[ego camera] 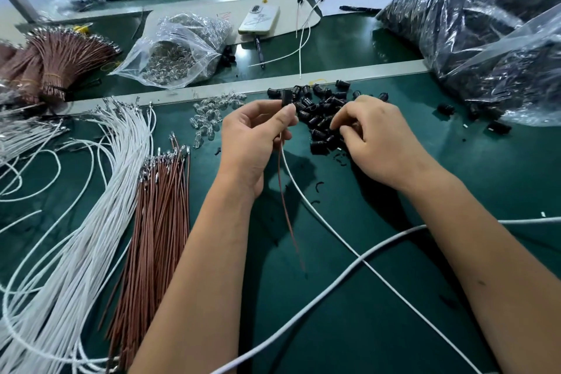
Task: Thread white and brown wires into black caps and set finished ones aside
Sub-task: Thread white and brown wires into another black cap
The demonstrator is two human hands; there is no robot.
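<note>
Your forearms over the green bench [455, 297], mid-job

Your left hand [252, 136] pinches a black cap [287, 98] with a white wire [306, 191] and brown wire [287, 206] trailing down; your right hand [382, 143] curls its fingers into the cap pile [321, 118].

Bright, even overhead light, soft shadows under the forearms, glare on plastic bags [473, 24], wide-angle bending at edges.
</note>
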